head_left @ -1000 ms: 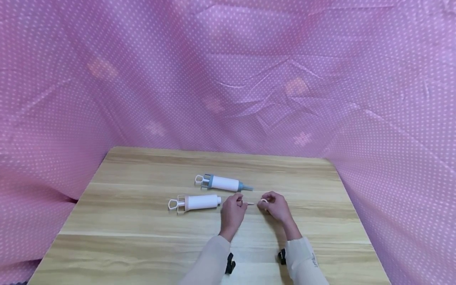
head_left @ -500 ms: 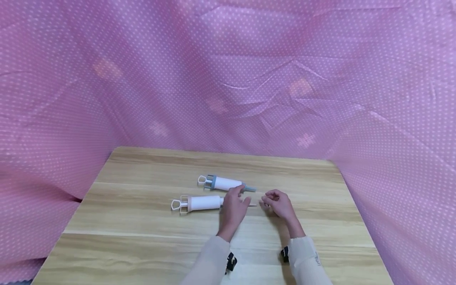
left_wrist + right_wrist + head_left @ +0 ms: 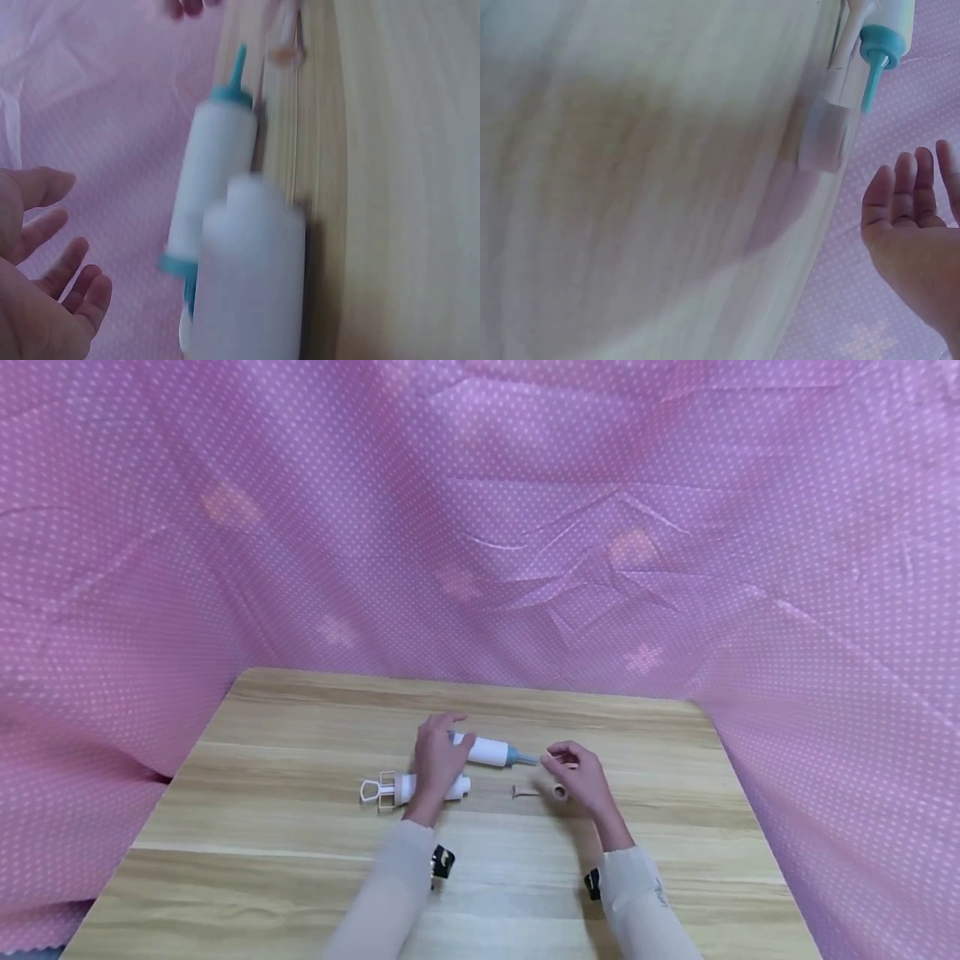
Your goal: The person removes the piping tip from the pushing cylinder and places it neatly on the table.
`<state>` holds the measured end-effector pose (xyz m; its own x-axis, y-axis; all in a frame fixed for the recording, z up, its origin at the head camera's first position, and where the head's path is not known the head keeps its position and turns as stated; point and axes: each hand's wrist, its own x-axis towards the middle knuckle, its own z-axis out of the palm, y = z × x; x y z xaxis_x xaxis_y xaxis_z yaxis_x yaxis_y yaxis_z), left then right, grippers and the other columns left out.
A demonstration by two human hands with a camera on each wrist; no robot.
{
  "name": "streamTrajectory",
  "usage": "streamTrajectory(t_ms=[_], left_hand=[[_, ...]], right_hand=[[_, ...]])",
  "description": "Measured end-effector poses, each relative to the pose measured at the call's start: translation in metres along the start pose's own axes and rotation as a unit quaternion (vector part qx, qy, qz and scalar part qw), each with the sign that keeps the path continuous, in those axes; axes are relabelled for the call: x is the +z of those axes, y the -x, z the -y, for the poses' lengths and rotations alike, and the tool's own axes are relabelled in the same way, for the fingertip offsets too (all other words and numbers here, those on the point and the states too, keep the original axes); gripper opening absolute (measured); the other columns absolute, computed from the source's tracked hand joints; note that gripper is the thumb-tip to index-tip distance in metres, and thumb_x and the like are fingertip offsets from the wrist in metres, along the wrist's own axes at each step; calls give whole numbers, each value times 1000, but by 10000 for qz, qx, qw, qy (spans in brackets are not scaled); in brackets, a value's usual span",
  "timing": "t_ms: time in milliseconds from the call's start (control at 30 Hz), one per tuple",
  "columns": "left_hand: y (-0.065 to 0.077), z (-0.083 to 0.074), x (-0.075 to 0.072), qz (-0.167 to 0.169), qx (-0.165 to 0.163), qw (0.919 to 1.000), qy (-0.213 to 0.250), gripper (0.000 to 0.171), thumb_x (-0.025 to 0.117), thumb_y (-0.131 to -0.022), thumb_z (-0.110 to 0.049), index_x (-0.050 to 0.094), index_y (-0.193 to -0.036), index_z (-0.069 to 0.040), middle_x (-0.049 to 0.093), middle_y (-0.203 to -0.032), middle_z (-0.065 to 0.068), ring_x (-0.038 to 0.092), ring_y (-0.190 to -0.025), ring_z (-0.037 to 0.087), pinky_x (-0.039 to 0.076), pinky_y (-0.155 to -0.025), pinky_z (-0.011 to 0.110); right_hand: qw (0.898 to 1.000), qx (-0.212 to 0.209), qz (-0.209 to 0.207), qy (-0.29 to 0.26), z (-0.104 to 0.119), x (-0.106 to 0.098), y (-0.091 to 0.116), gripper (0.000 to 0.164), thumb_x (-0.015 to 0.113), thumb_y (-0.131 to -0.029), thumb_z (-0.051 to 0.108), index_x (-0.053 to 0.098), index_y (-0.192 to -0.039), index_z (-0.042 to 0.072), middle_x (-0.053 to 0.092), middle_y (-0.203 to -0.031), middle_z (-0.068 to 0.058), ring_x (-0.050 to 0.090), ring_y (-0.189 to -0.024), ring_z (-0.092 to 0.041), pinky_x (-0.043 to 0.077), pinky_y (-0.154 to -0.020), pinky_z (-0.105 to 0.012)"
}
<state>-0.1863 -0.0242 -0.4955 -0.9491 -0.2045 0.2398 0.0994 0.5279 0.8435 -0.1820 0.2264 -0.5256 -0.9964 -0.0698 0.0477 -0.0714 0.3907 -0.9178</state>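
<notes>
A syringe-style dispenser with a white barrel and teal ends lies toward the back of the table. My left hand is over its handle end, thumb and fingers spread; the left wrist view has the fingers loosely bent around nothing. In front lies a second white dispenser with a beige collar, its bare neck pointing right and its barrel partly covered by my left hand. A beige nozzle and a short beige ring lie on the table. Near the teal nozzle tip, my right hand hovers with relaxed fingers and holds nothing.
The wooden table extends around the parts. Pink dotted cloth hangs behind and at both sides. A black wrist-worn device sits at the left sleeve, another at the right.
The right hand has let go of the beige ring, now on the table. The left hand has left the beige nozzle and moved left and back to the teal dispenser.
</notes>
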Motion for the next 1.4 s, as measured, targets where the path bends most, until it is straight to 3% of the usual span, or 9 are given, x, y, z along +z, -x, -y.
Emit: streamTrajectory(t_ms=[267, 433, 567, 667, 833, 1033, 1233, 1400], left_hand=[[-29, 22, -24, -129, -242, 9994, -220, 34, 79, -84, -11, 73, -117, -6, 66, -125, 19, 55, -120, 41, 43, -103, 52], [-36, 36, -26, 232, -667, 9964, -477, 40, 79, -86, -20, 71, -122, -3, 65, -128, 21, 58, -119, 41, 45, -102, 52], [-35, 45, -24, 633, -1159, 9898, -534, 47, 75, -90, -28, 67, -130, -5, 67, -125, 20, 62, -114, 38, 48, -98, 51], [-33, 48, -23, 786, -1321, 9865, -564, 53, 75, -91, -33, 64, -134, -6, 69, -122, 19, 63, -112, 35, 49, -98, 50], [-34, 52, -19, 934, -1302, 9859, -481, 56, 75, -91, -33, 61, -138, -4, 65, -129, 19, 61, -108, 35, 48, -99, 50], [-33, 52, -17, 1188, -1333, 9831, -401, 54, 72, -94, -33, 60, -138, -5, 59, -139, 21, 55, -124, 38, 44, -105, 53], [-31, 49, -15, 1267, -1187, 9840, -388, 41, 72, -95, -29, 68, -129, -6, 63, -133, 18, 58, -121, 35, 45, -104, 51], [-29, 47, -14, 1303, -1332, 9820, -314, 32, 71, -96, -30, 74, -119, -9, 66, -130, 14, 59, -118, 32, 45, -103, 51]], right_hand=[[9996, 10, 276, -46, 1, 12, -17, 38, 74, -94, 21, 66, -123, -3, 67, -117, -18, 62, -101, -29, 56, -72, -36], [9991, 0, 422, 84, 4, 17, -26, 40, 74, -94, 20, 65, -125, -3, 65, -126, -21, 63, -105, -32, 54, -79, -34], [9983, 84, 574, -31, 4, 24, -31, 39, 73, -95, 17, 64, -126, -5, 63, -128, -23, 66, -103, -33, 57, -81, -38], [9970, 200, 741, -116, 5, 29, -34, 40, 72, -96, 16, 62, -128, -5, 62, -130, -22, 67, -106, -35, 57, -85, -40], [9950, 279, 914, -279, 10, 36, -36, 41, 71, -96, 14, 61, -129, -7, 61, -132, -23, 66, -111, -39, 58, -86, -43], [9938, 455, 941, -376, 13, 39, -39, 41, 72, -95, 12, 61, -128, -8, 62, -130, -25, 69, -105, -37, 60, -83, -42], [9921, 705, 984, -319, 8, 40, -40, 34, 70, -95, 10, 64, -124, -8, 66, -120, -24, 71, -88, -32, 61, -76, -39], [9893, 879, 1038, -520, 2, 43, -39, 29, 68, -96, 4, 64, -122, -8, 66, -117, -23, 70, -92, -28, 61, -77, -37]])
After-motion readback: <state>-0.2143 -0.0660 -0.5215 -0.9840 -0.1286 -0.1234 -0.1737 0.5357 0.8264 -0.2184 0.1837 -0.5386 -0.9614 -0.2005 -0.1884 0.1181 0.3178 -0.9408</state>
